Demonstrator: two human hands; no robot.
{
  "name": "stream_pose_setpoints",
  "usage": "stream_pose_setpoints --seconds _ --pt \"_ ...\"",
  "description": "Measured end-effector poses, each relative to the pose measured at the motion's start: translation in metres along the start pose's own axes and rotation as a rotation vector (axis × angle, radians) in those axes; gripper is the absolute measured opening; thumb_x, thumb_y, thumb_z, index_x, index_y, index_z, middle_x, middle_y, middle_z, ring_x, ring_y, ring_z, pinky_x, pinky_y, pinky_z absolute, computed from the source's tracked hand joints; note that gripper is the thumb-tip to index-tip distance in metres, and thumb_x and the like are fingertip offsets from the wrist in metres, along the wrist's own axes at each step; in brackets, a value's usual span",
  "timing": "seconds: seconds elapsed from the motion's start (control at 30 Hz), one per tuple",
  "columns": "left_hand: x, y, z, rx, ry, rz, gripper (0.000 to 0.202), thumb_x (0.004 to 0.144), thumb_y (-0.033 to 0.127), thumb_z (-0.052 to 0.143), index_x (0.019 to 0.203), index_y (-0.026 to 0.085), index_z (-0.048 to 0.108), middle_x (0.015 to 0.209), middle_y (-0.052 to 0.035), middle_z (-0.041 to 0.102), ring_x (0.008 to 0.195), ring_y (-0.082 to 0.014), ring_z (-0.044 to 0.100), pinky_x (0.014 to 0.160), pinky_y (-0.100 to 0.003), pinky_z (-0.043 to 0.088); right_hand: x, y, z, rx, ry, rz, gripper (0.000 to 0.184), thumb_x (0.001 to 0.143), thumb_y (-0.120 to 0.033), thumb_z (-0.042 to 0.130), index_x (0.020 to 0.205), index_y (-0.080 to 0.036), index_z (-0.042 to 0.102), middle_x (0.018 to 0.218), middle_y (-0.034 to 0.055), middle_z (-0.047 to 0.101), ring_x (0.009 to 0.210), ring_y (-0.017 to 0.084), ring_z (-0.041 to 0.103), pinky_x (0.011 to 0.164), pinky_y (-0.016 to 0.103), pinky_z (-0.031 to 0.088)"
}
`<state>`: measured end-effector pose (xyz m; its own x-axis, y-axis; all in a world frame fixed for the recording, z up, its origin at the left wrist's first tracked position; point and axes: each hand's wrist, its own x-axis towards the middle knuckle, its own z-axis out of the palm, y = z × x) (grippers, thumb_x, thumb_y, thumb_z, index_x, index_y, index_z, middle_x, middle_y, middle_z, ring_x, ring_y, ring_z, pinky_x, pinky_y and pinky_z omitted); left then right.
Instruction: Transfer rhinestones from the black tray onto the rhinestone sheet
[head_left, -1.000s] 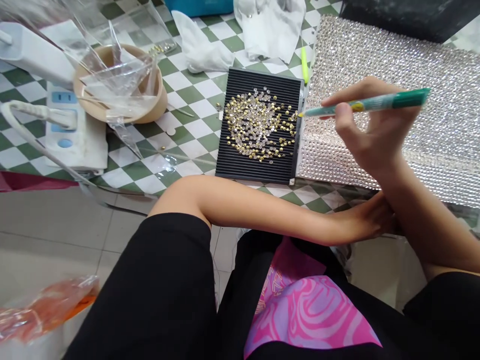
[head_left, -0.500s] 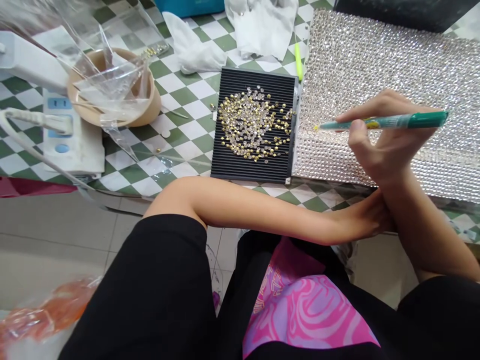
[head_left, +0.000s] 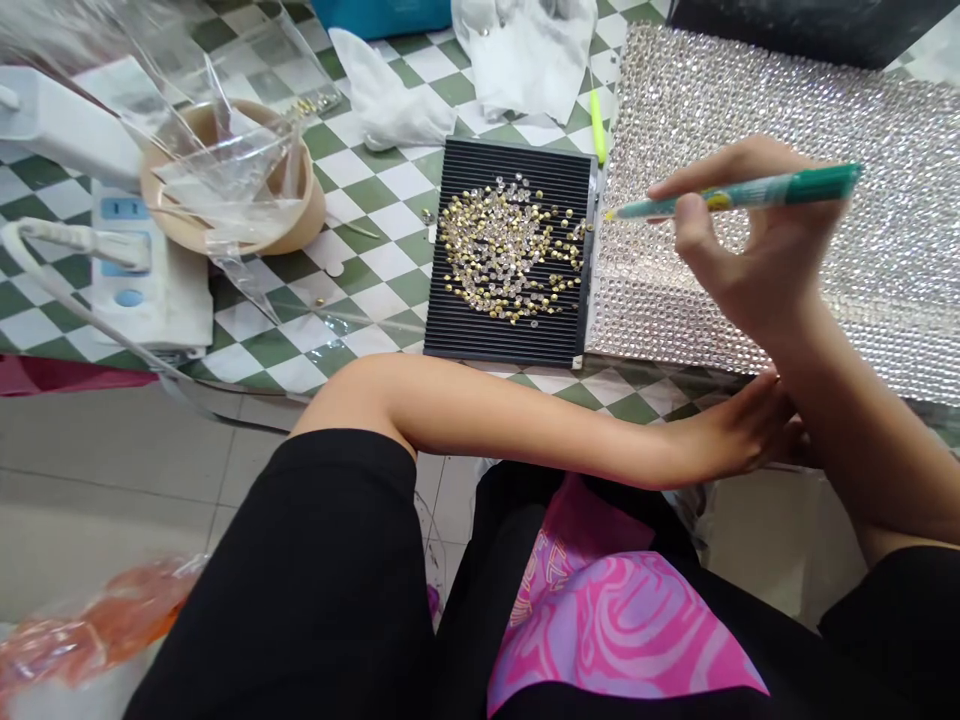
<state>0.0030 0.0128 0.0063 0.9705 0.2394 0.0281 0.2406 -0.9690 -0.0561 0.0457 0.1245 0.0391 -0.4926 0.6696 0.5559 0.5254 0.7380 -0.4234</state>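
My right hand (head_left: pixel 757 240) is closed in a pinch on a pen with a green end and a pale barrel (head_left: pixel 814 187). Its yellow tip is over the left edge of a sheet covered in rows of clear rhinestones (head_left: pixel 697 110). Left of the sheet lies a black ridged tray (head_left: pixel 510 345) bearing a heap of loose clear and gold-backed rhinestones (head_left: pixel 499 245). At the sheet's front edge is my left hand (head_left: pixel 757 425), its fingers partly hidden behind my right forearm.
A tan round container (head_left: pixel 307 215) with clear plastic bags stands at left beside a white power strip (head_left: pixel 184 300). Crumpled white tissue (head_left: pixel 525 60) and a bright green stick (head_left: pixel 597 125) lie behind the tray. A black object (head_left: pixel 810 25) sits beyond the sheet.
My right hand has moved left and slightly away from me with the pen, bringing its tip to the sheet's edge near the tray. My left hand has shifted slightly at the front edge.
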Motion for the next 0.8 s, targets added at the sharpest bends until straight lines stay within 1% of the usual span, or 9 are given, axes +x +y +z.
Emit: stream_pose_setpoints --seconds 0.07,0.17,0.27,0.33,0.57,0.63,0.73,0.8 --pt "-0.002 0.004 0.002 0.081 0.043 -0.029 0.063 0.089 -0.001 0.017 0.15 0.001 0.032 0.151 -0.0182 0.046 0.145 -0.0273 0.04 0.123 -0.048 0.034 0.008 -0.003 0.004 -0.023 -0.052 -0.009 0.016 0.092 -0.025 0.052 0.092 -0.019 0.067 0.088 -0.0033 0.071 0.081 0.01 0.063 0.08 0.032 0.051" --pt "-0.004 0.009 0.004 0.207 0.096 -0.087 0.064 0.089 0.001 0.016 0.149 0.008 0.037 0.151 -0.0126 0.048 0.143 -0.0244 0.044 0.122 -0.047 0.037 0.016 -0.006 0.01 -0.064 -0.097 0.006 0.016 0.091 -0.025 0.053 0.09 -0.02 0.067 0.086 -0.0035 0.071 0.079 0.01 0.062 0.078 0.031 0.051" --pt "-0.005 0.01 0.004 0.221 0.099 -0.111 0.068 0.088 0.0 0.015 0.15 0.016 0.038 0.153 -0.0074 0.047 0.141 -0.0199 0.047 0.122 -0.042 0.039 0.019 -0.007 0.013 -0.113 -0.132 0.042 0.013 0.089 -0.026 0.056 0.09 -0.02 0.068 0.086 -0.0031 0.072 0.081 0.011 0.062 0.077 0.031 0.052" --pt "-0.004 0.01 0.004 0.213 0.098 -0.114 0.07 0.087 -0.001 0.015 0.15 0.019 0.039 0.153 -0.0052 0.047 0.139 -0.018 0.049 0.122 -0.04 0.039 0.018 -0.007 0.014 -0.129 -0.141 0.044 0.013 0.088 -0.025 0.057 0.091 -0.021 0.069 0.087 -0.0036 0.072 0.081 0.011 0.062 0.076 0.029 0.052" --pt "-0.005 0.007 0.003 0.191 0.091 -0.09 0.068 0.087 -0.001 0.015 0.149 0.014 0.04 0.152 -0.0081 0.048 0.139 -0.0196 0.049 0.122 -0.042 0.039 0.016 -0.006 0.013 -0.132 -0.135 0.025 0.013 0.09 -0.025 0.055 0.09 -0.021 0.067 0.087 -0.0059 0.071 0.081 0.008 0.062 0.078 0.026 0.052" --pt "-0.005 0.007 0.002 0.196 0.086 -0.086 0.067 0.087 -0.001 0.015 0.149 0.012 0.04 0.152 -0.0092 0.048 0.14 -0.0207 0.048 0.122 -0.044 0.038 0.015 -0.006 0.014 -0.121 -0.136 0.023 0.012 0.09 -0.025 0.055 0.09 -0.021 0.067 0.087 -0.0054 0.071 0.081 0.008 0.062 0.078 0.026 0.052" --pt "-0.005 0.007 0.0 0.204 0.076 -0.081 0.066 0.088 0.0 0.017 0.149 0.014 0.039 0.152 -0.0101 0.048 0.141 -0.0227 0.047 0.122 -0.047 0.038 0.015 -0.005 0.014 -0.1 -0.129 0.023 0.009 0.088 -0.022 0.059 0.088 -0.02 0.067 0.085 -0.0035 0.071 0.079 0.009 0.062 0.076 0.027 0.052" --pt "-0.005 0.006 -0.001 0.208 0.076 -0.084 0.067 0.088 -0.001 0.016 0.149 0.014 0.04 0.151 -0.0091 0.049 0.14 -0.0224 0.048 0.122 -0.046 0.039 0.015 -0.005 0.015 -0.095 -0.126 0.027 0.008 0.088 -0.022 0.06 0.088 -0.021 0.067 0.085 -0.0031 0.071 0.078 0.01 0.062 0.075 0.027 0.052"
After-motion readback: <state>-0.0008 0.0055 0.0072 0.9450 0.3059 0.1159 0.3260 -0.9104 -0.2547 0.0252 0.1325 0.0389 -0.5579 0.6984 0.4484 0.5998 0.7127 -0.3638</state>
